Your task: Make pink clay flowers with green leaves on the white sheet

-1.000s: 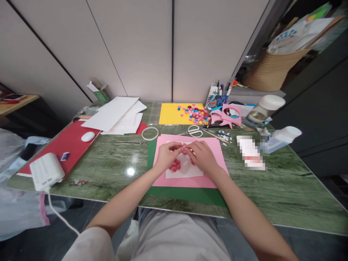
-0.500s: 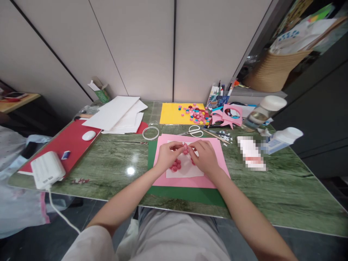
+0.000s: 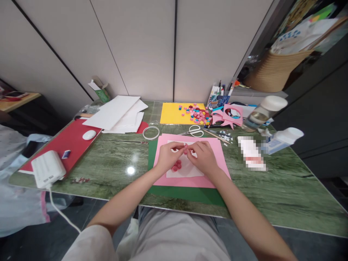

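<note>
The top (image 3: 179,235) is pale grey and softly creased (its left sleeve (image 3: 89,243) cut short and loose).

White oval object (image 3: 89,135) on red sheet (image 3: 71,143); woven basket (image 3: 272,72) on ledge (image 3: 262,94); white-capped bottle (image 3: 257,117).

Two hands (image 3: 168,156), two bottles (image 3: 255,120)
</note>
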`<state>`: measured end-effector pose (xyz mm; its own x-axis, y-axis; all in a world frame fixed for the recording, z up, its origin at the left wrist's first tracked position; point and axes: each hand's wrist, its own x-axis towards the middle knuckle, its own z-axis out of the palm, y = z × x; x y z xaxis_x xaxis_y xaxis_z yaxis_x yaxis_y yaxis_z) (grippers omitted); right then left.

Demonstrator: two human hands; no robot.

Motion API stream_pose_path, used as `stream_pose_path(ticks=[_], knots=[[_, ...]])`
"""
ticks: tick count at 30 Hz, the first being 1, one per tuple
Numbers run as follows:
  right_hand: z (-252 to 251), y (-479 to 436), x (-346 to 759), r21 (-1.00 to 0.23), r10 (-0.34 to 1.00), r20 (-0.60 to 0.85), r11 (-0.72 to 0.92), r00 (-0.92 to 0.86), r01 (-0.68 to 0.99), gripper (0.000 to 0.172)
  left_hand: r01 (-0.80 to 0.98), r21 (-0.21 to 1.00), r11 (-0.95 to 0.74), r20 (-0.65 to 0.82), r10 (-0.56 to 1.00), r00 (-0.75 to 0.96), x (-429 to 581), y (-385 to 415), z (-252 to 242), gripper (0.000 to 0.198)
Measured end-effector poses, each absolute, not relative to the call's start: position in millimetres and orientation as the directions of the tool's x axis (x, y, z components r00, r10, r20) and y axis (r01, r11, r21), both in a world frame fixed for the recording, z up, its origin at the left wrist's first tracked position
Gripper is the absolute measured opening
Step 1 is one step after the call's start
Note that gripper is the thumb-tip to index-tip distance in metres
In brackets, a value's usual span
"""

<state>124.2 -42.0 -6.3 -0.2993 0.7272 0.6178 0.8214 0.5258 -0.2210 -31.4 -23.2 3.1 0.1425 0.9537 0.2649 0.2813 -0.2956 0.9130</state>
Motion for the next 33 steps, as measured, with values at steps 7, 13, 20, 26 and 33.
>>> stream_pose_path(ticks=[7,13,20,26,33], knots=[[-2,-42,121,-0.306,0.776,0.567,0.508,-0.274,0.805,0.005,0.268,0.923,-0.276,0.244,0.958,0.148,-31,-23,2,0.018],[3,-44,120,-0.515,0.842,0.507,0.466,-0.183,0.719,0.006,0.165,0.968,-0.190,0.163,0.973,0.161,-32,-21,1,0.019],[10,-44,120,-0.763,0.919,0.377,0.380,-0.117,0.523,0.008,-0.056,0.998,-0.038,0.050,0.974,0.223,-34,-19,2,0.025],[12,-43,120,-0.862,0.956,0.271,0.291,-0.109,0.416,0.010,-0.084,0.996,-0.004,0.025,0.968,0.250,-36,-18,4,0.028],[10,-41,121,-0.911,0.969,0.225,0.245,-0.098,0.331,0.013,-0.106,0.994,0.009,0.021,0.961,0.276,-35,-20,4,0.031]])
